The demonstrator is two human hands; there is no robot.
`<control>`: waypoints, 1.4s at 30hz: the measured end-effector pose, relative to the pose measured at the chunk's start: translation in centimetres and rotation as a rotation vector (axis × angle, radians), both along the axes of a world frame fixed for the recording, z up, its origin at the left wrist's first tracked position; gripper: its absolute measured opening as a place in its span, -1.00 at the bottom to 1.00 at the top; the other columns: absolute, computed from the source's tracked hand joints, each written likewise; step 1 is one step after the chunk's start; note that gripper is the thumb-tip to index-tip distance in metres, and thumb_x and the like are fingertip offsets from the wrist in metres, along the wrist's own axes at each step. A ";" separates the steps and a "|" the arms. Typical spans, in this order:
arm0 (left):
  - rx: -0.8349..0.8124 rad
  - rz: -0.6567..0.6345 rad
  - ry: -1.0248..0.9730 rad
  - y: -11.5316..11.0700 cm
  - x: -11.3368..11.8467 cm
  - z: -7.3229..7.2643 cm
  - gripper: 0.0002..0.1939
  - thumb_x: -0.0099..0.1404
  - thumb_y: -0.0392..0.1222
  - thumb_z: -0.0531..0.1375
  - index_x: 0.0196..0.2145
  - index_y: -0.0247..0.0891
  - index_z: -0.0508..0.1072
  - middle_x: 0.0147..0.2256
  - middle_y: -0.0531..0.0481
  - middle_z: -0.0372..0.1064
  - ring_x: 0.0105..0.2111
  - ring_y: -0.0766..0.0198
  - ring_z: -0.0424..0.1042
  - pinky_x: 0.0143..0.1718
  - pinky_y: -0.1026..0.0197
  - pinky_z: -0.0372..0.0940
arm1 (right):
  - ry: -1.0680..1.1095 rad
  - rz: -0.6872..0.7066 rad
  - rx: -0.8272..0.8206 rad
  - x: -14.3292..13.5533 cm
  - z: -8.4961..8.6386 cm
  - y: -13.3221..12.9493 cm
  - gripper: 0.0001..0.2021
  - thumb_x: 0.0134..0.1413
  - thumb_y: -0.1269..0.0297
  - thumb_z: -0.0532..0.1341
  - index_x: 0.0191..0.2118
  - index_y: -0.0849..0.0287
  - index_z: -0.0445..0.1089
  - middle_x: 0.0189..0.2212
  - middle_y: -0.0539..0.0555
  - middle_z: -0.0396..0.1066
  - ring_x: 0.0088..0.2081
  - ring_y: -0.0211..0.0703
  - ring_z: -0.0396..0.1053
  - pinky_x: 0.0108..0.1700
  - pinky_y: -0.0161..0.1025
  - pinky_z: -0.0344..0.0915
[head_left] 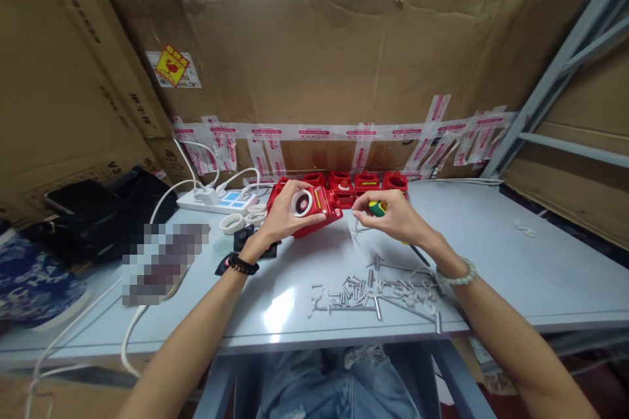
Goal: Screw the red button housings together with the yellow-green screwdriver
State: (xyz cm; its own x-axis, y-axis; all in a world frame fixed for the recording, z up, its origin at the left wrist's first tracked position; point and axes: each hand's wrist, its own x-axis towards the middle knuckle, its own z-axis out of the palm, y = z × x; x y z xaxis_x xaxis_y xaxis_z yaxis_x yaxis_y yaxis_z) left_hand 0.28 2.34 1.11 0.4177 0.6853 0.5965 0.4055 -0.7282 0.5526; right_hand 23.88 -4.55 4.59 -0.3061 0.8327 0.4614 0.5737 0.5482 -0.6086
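Note:
My left hand (281, 217) is closed around a red plastic housing (322, 209), which has a white ring with a dark round centre and a yellow label on its face. To its right, my right hand (400, 217) is closed around a screwdriver (378, 209) with a green and yellow handle. Its dark shaft seems to come out under the wrist. The thumb and forefinger of that hand pinch together near the housing's right end, perhaps on something tiny that I cannot make out. Several more red housings (366, 182) stand in a row behind my hands.
Loose screws (352, 291) and metal T-shaped rods (344, 309) lie near the front edge. White rings (232, 223), small black parts (243, 237) and a power strip (216, 200) with cables are at left, beside a blurred flat object (167, 265). A cardboard wall (314, 59) closes the back.

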 end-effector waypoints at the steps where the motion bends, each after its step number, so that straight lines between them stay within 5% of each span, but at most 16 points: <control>1: -0.013 -0.005 -0.029 -0.1 0.1 0.1 -0.44 0.04 0.06 0.33 -0.09 -0.20 0.24 -0.13 -0.06 0.30 -0.17 0.14 0.36 -0.14 0.11 0.26 | 0.007 0.001 0.006 0.0 -0.1 0.1 -0.91 -0.03 0.34 0.20 -0.40 0.21 0.45 -0.47 0.02 0.44 -0.43 -0.28 0.30 -0.36 -0.29 0.22; 8: -0.017 -0.052 -0.050 -0.9 0.6 0.0 -0.41 0.02 0.03 0.35 -0.08 -0.19 0.20 -0.20 0.01 0.33 -0.28 0.24 0.37 -0.23 0.19 0.28 | -0.001 -0.048 0.008 -0.3 -0.7 0.4 -0.86 0.01 0.29 0.20 -0.37 0.21 0.48 -0.46 0.04 0.46 -0.44 -0.26 0.30 -0.35 -0.26 0.23; 42: 0.022 -0.089 -0.076 -1.4 0.6 0.6 -0.42 0.00 -0.02 0.36 -0.08 -0.16 0.21 -0.12 -0.03 0.33 -0.20 0.20 0.39 -0.17 0.15 0.28 | -0.002 -0.053 0.026 -0.5 -0.6 0.2 -0.86 0.02 0.26 0.20 -0.38 0.20 0.47 -0.45 0.05 0.48 -0.43 -0.24 0.33 -0.35 -0.23 0.23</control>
